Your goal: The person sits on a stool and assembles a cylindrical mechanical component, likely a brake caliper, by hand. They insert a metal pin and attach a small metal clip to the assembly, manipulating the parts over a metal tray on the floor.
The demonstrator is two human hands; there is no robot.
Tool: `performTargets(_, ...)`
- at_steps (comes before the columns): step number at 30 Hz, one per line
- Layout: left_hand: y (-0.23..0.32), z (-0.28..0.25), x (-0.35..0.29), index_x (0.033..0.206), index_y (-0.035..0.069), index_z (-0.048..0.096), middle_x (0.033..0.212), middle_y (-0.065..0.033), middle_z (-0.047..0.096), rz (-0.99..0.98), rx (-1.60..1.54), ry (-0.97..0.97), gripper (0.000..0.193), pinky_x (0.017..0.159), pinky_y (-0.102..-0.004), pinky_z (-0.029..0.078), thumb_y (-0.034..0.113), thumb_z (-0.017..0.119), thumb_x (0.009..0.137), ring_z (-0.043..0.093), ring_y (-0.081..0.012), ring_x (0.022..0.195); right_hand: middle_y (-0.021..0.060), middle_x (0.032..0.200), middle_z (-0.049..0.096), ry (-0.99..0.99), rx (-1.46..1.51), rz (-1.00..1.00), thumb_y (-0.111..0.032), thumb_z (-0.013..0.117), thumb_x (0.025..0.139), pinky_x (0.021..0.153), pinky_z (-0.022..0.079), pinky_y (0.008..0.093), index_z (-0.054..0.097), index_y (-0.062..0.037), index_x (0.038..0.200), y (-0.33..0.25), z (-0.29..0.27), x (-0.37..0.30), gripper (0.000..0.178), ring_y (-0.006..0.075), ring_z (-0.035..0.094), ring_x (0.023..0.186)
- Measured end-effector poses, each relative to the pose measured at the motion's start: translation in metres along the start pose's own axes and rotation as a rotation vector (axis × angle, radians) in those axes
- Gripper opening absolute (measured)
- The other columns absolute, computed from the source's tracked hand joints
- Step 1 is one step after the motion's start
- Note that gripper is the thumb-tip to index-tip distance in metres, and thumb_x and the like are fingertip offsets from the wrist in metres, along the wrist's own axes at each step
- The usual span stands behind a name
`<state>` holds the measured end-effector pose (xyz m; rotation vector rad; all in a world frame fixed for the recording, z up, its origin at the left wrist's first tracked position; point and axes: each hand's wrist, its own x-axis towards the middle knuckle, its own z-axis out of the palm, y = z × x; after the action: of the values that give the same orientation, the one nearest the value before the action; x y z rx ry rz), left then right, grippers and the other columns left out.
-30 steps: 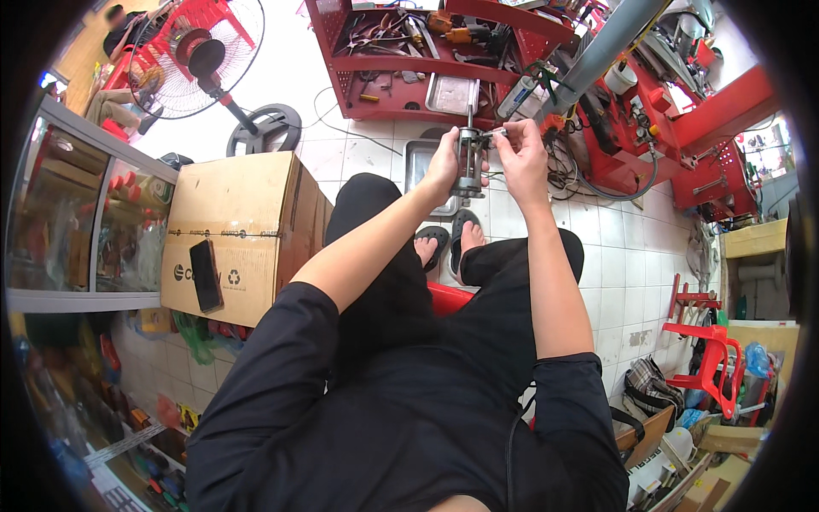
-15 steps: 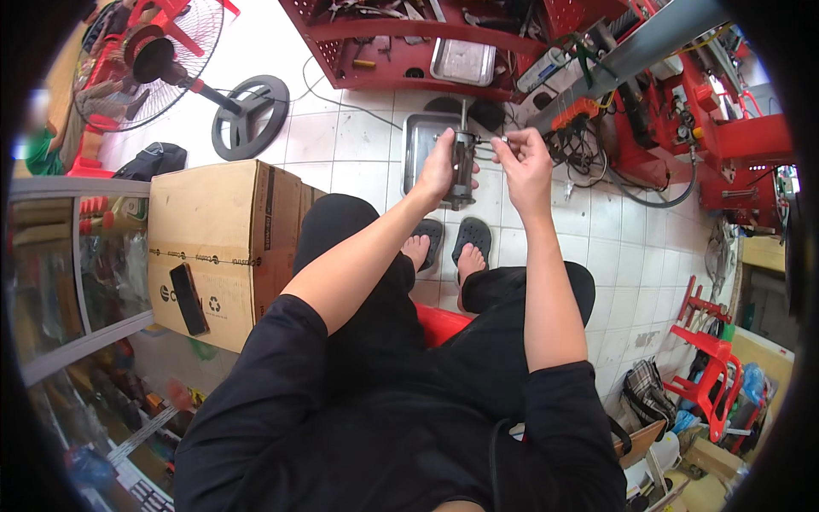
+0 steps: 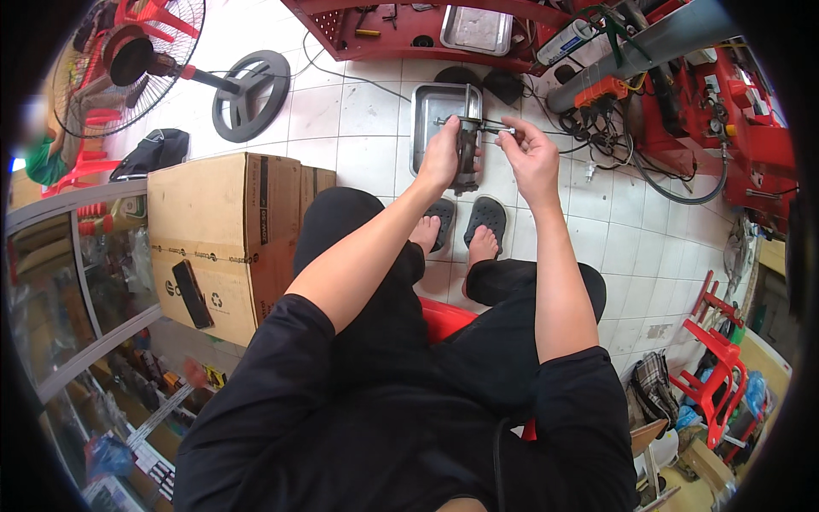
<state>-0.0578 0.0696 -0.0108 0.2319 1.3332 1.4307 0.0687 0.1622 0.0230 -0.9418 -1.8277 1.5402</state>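
My left hand point(image 3: 440, 155) is closed round a dark metal cylinder assembly point(image 3: 467, 155), held upright above the floor, with a thinner rod rising from its top. Close by on the right, my right hand point(image 3: 532, 160) pinches the end of a thin metal rod point(image 3: 491, 130) between thumb and fingers. This rod runs crosswise to the upper part of the cylinder assembly; the exact joint is too small to make out. Beneath the hands, a silver metal tray point(image 3: 418, 128) lies on the tiles, partly hidden by the left hand and the part.
A cardboard box point(image 3: 200, 230) carrying a black phone point(image 3: 191, 294) stands at my left. Beyond it is a fan with a round black base point(image 3: 250, 96). A red tool cart point(image 3: 341, 38) is ahead; cables point(image 3: 610, 136) and red machinery point(image 3: 751, 154) lie right.
The view has shifted slightly, so the cart and tray sit differently in the picture. Both hands keep their grips; more of the thin rod shows between the right fingers and the cylinder assembly.
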Motion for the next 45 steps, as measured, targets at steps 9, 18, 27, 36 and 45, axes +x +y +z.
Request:
performTargets(9, -0.004, 0.009, -0.001, 0.103, 0.006, 0.054, 0.082, -0.0096, 0.061, -0.032, 0.051, -0.006, 0.054, 0.057, -0.034, 0.049, 0.051, 0.026, 0.092, 0.061, -0.0193, 0.063, 0.0096, 0.055, 0.058, 0.0, -0.282, 0.189, -0.048, 0.055, 0.087, 0.055, 0.046, 0.0282, 0.063, 0.0012, 0.071, -0.015, -0.013, -0.004, 0.053, 0.0155, 0.059, 0.054)
performTargets(18, 0.012, 0.018, -0.021, 0.09, 0.002, 0.056, 0.07, -0.011, 0.062, 0.071, 0.062, -0.008, 0.052, 0.052, -0.0329, 0.048, 0.047, 0.03, 0.093, 0.06, -0.0203, 0.053, 0.0105, 0.072, 0.064, 0.059, -0.37, 0.017, -0.045, 0.054, 0.086, 0.063, 0.047, 0.0313, 0.064, -0.0028, 0.093, -0.023, -0.011, -0.013, 0.043, 0.0209, 0.062, 0.066)
performTargets(27, 0.018, 0.02, -0.04, 0.093, 0.0, 0.058, 0.071, -0.0119, 0.062, 0.105, 0.144, -0.007, 0.054, 0.052, -0.0329, 0.048, 0.046, 0.03, 0.092, 0.06, -0.0216, 0.053, 0.0112, 0.083, 0.067, 0.004, -0.08, -0.079, -0.016, 0.052, 0.088, 0.065, 0.05, 0.026, 0.058, 0.0001, 0.105, -0.016, -0.004, -0.037, 0.024, 0.0147, 0.066, 0.074)
performTargets(36, 0.011, 0.008, -0.033, 0.112, 0.008, 0.051, 0.081, -0.0124, 0.062, 0.084, 0.194, -0.086, 0.052, 0.058, -0.0351, 0.051, 0.049, 0.025, 0.093, 0.063, -0.0232, 0.062, 0.0092, 0.075, 0.065, -0.054, -0.204, -0.038, -0.025, 0.055, 0.089, 0.063, 0.049, 0.026, 0.061, -0.0001, 0.102, -0.02, -0.007, -0.037, 0.028, 0.0148, 0.065, 0.065)
performTargets(45, 0.005, 0.005, -0.028, 0.106, 0.006, 0.054, 0.081, -0.0119, 0.062, 0.077, 0.209, -0.115, 0.055, 0.058, -0.0359, 0.051, 0.048, 0.022, 0.093, 0.062, -0.0226, 0.064, 0.0089, 0.073, 0.066, -0.052, -0.254, -0.028, -0.03, 0.056, 0.087, 0.062, 0.049, 0.027, 0.063, -0.0008, 0.099, -0.016, -0.009, -0.035, 0.032, 0.0152, 0.065, 0.064)
